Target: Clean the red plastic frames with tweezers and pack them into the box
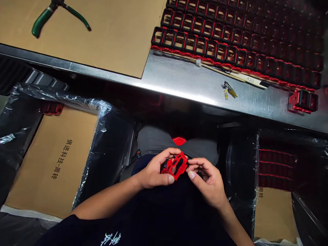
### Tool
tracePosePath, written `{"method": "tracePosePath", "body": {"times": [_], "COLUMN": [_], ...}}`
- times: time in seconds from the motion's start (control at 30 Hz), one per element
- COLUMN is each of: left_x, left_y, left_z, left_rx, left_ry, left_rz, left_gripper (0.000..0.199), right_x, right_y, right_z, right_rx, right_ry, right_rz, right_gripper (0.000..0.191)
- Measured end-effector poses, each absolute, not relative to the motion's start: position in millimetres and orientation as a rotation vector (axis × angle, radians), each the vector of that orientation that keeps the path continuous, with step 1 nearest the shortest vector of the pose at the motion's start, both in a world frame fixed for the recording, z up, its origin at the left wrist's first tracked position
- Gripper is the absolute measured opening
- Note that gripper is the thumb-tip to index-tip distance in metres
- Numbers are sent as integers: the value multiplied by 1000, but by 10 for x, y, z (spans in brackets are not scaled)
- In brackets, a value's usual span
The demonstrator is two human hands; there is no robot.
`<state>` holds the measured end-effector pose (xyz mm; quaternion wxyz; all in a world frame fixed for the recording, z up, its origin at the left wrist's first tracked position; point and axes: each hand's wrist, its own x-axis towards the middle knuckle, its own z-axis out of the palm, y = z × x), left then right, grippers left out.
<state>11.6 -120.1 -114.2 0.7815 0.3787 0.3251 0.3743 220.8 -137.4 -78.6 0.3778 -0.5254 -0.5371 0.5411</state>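
Above my lap, a small red and black plastic frame (181,163) with openings through it is held tilted. My left hand (155,171) grips its left side, thumb along the near edge and fingers behind. At the right edge, the bent fingers of my right hand (208,180) pinch the same frame, with the thumb just below the index finger. Part of the frame is hidden by the fingers. On the metal table beyond, rows of similar red and black frames (190,41) stand close together, and a single one (303,101) sits apart at the right.
Green-handled pliers (43,22) lie on a cardboard sheet (112,37). Nail clippers (229,90) and a cotton-tipped stick (220,71) rest near the metal table's edge (176,89). Plastic-lined bins holding cardboard (51,164) and more red parts (276,167) flank my lap.
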Motion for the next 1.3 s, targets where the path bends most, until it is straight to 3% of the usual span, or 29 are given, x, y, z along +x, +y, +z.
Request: {"method": "tracePosePath", "body": {"times": [0.17,0.27,0.43,0.73,1.07,1.23,1.3], "left_x": [120,132,157,176,242,417,487], "left_y": [-1162,-1189,-1202,-1168,-1071,-948,-879], "left_z": [-1152,-1163,-1147,-1153,-1136,-1072,-1063], "left_rx": [316,227,147,112,188,356,409], "left_ry": [514,476,499,543,559,814,853], "left_rz": [583,498,435,376,259,236,223], "left_gripper": [59,62,58,58,70,66,62], "right_x": [2249,2255,2232,2209,2129,2144,2409], "right_y": [-1375,-1382,-1393,-1393,-1346,-1412,-1434], "right_z": [-839,-881,-945,-940,-1171,-1207,-1183], "right_rx": [-1358,-1256,-1129,-1156,-850,-944,-1095], "right_ry": [-1565,-1593,-1516,-1522,-734,-560,-589], "right_rz": [1183,1340,1535,1564,2159,1925,1736], "right_gripper": [43,62,72,75,61,45,50]}}
